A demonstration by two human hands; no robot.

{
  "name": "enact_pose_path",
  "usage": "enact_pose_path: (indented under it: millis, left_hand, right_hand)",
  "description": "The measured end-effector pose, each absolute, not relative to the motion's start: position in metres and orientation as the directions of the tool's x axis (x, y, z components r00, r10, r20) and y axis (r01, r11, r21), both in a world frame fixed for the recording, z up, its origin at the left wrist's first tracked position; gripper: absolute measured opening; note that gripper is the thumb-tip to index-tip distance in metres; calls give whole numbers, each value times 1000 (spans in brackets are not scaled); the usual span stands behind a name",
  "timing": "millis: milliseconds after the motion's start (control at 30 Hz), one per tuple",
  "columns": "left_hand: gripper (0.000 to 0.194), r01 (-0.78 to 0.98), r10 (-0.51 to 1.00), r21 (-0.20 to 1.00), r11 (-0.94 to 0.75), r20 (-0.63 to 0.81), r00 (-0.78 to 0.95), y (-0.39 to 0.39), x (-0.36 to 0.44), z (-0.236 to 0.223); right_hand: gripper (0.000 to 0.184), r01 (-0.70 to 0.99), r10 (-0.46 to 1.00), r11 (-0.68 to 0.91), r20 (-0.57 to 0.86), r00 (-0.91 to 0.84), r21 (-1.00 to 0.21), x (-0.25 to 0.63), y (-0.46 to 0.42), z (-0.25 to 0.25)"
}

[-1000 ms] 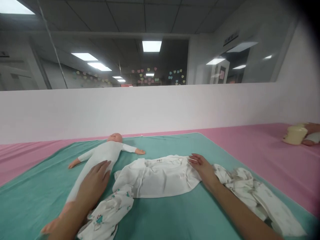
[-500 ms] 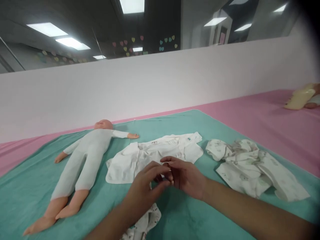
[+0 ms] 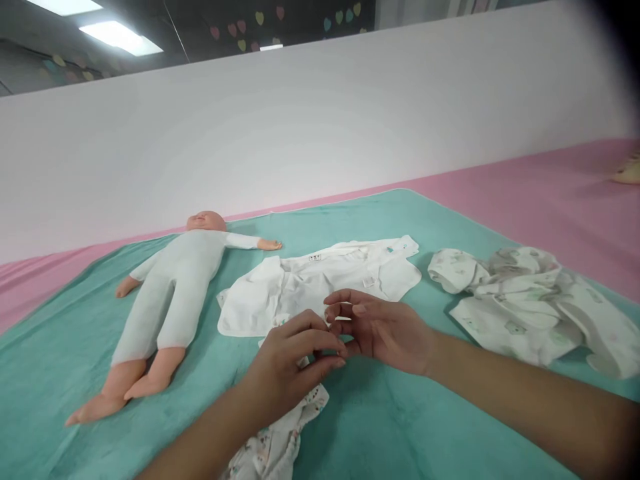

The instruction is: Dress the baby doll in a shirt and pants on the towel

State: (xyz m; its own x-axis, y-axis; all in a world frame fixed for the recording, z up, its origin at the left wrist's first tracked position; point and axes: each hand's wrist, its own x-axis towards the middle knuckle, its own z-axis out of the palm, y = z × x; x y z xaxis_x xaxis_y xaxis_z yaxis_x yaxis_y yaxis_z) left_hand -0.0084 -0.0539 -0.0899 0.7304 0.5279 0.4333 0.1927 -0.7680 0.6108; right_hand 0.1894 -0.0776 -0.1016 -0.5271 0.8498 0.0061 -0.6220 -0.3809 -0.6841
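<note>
Just over a baby shirt [image 3: 320, 287], left hand [image 3: 293, 360] and right hand [image 3: 383, 331]

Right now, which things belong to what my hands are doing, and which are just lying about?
In use: left hand and right hand, close together over the white baby top, with the printed cloth beneath the left wrist.

Lying about: baby doll, crumpled printed baby clothes, teal mat, pink sheet.

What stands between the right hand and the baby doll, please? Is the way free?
It is not free: the white baby shirt and the left hand lie between the right hand and the baby doll.
</note>
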Motion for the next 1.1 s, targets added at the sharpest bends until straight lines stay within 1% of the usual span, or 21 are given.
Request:
enact_pose_path:
  millis: [67, 200, 400, 500, 600, 733, 933, 1100]
  left_hand:
    - [8, 209, 563, 636, -743, 424, 710, -53, -9, -88]
    - [2, 308, 661, 678, -668, 349, 664, -51, -12, -89]
    - [9, 353, 723, 731, -583, 269, 636, -51, -11, -90]
    - [7, 371, 743, 745, -555, 244, 623, -50, -12, -90]
    - [2, 356, 729, 748, -560, 241, 641, -47, -14, -92]
    - [11, 370, 695, 728, -578, 201, 690, -44, -15, -94]
    - [11, 418, 711, 710, -567, 165, 684, -47, -12, -89]
    - [16, 465, 732, 702, -539, 118, 671, -49, -12, -86]
  right_hand:
    - [22, -627, 862, -355, 16, -506, -694, 190, -78, -99]
    - [20, -636, 876, -315, 43, -481, -705, 190, -80, -98]
    - [20, -630, 881, -266, 81, -465, -730, 190, -79, -99]
    - [21, -612, 874, -264, 85, -479, -746, 191, -78, -98]
    - [22, -607, 866, -259, 98, -491, -751, 192, -77, -98]
    - [22, -633, 866, -262, 112, -487, -729, 193, -77, -100]
    - [23, -663, 883, -258, 107, -457, -703, 192, -81, -102]
    - [23, -674, 893, -241, 112, -435, -698, 192, -83, -102]
